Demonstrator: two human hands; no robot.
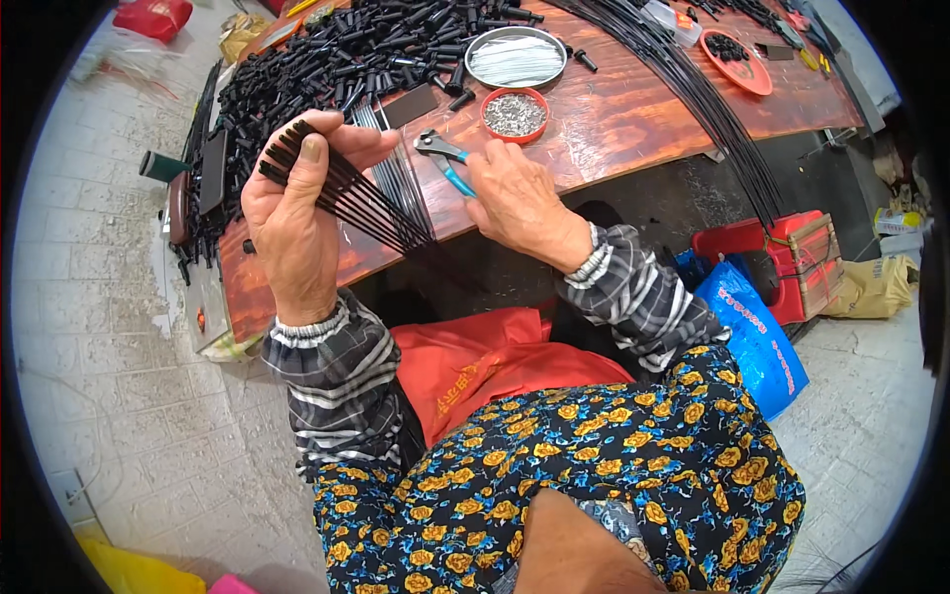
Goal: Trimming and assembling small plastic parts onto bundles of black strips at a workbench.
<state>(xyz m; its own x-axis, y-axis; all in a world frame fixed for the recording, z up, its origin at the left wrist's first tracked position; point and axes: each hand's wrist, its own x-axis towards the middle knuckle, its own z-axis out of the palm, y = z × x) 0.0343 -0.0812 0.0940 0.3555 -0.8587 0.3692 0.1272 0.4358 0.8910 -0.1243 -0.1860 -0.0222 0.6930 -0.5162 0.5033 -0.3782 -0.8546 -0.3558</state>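
A fan of thin black rods (371,195) is gripped in my left hand (294,223), the thumb pressing across them near their thicker upper ends. The rods slant down to the right past the table's front edge, where their far ends blur. My right hand (524,198) is wrapped around blue-handled pliers (450,163), whose metal jaws point left toward the rods but stay apart from them. Beyond the pliers sits a red-rimmed dish (515,115) of small silvery metal pieces. Grey rods (401,173) lie on the table behind the held bundle.
Many black cylindrical parts (336,59) are heaped over the table's (633,129) far left. A round tin (516,57) holds white strips. Long black rods (683,89) cross the right side and overhang the edge near an orange dish (735,61). A red case (782,262) stands below, right.
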